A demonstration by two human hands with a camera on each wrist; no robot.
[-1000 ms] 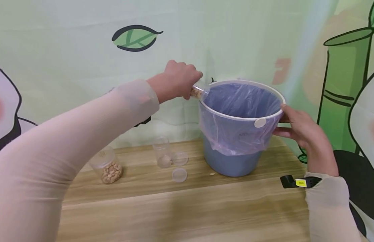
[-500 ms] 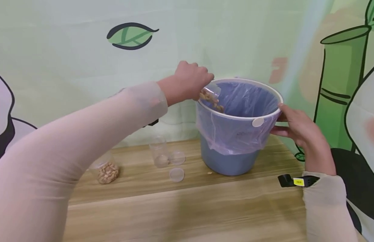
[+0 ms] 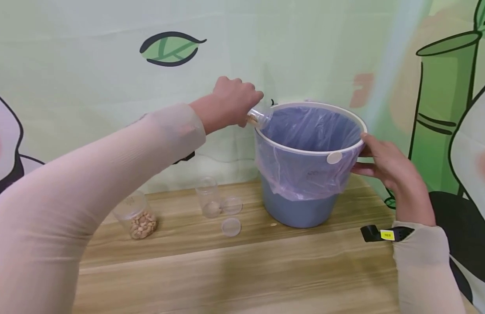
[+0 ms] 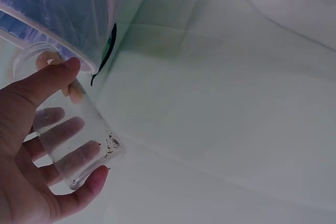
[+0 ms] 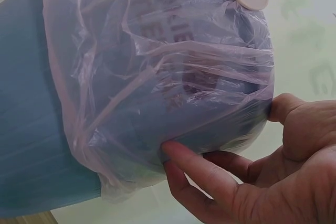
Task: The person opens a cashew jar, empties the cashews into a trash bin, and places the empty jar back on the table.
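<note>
My left hand (image 3: 234,102) grips a clear plastic jar (image 3: 262,117), tipped with its mouth at the left part of the bin's rim. In the left wrist view, a few pale nuts (image 4: 76,94) sit near the jar's mouth and dark crumbs (image 4: 112,142) cling near its base. The blue bin (image 3: 301,211) stands upright, its pinkish clear liner (image 3: 301,179) folded over the white rim. On the bin's right side, my right hand (image 3: 393,163) holds it, thumb at the rim and fingers against the wall below. The bin's bottom inside is hidden.
Left on the wooden table (image 3: 242,279) stands a clear jar of nuts (image 3: 143,224), partly behind my left sleeve. An empty clear jar (image 3: 208,196) and two round lids (image 3: 231,227) lie left of the bin. A small pale scrap (image 3: 273,224) is before it. A printed cloth hangs behind.
My left hand dipped right over the bin, nuts spilling from the jar, then drew back left. Fewer nuts show in the jar now. The right hand keeps its hold on the bin.
</note>
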